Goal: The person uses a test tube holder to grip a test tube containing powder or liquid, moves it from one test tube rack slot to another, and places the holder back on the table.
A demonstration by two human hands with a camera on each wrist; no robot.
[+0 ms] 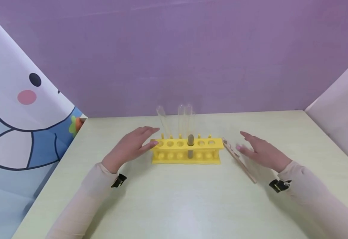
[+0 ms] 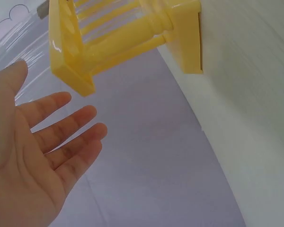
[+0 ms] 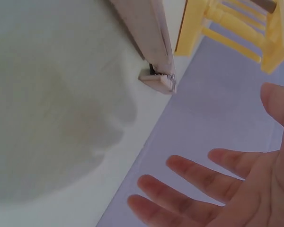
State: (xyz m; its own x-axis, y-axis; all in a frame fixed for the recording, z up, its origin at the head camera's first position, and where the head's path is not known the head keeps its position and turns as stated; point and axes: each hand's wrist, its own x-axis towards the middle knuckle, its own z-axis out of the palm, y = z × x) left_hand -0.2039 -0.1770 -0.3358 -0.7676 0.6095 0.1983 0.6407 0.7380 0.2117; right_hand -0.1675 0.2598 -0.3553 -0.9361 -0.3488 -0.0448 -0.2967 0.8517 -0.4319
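A yellow test tube rack [image 1: 187, 146] stands on the table. Several clear glass test tubes [image 1: 181, 119] rise at its back, rounded ends up, one leaning left. Through one of its holes stands a slim thing with a grey-brown top [image 1: 190, 139]; its kind is unclear. To the right of the rack lies a wooden test tube clamp [image 1: 241, 164], placed at a slant. My left hand [image 1: 132, 146] is by the rack's left end with fingers extended and nothing in it. Near the clamp, my right hand [image 1: 263, 152] hovers with spread fingers, also holding nothing.
The pale tabletop [image 1: 174, 205] reaches back to a purple backdrop [image 1: 191, 59]. On the left hangs a cloth with a cartoon animal [image 1: 12, 109], and a pale sheet [image 1: 341, 109] borders the right side.
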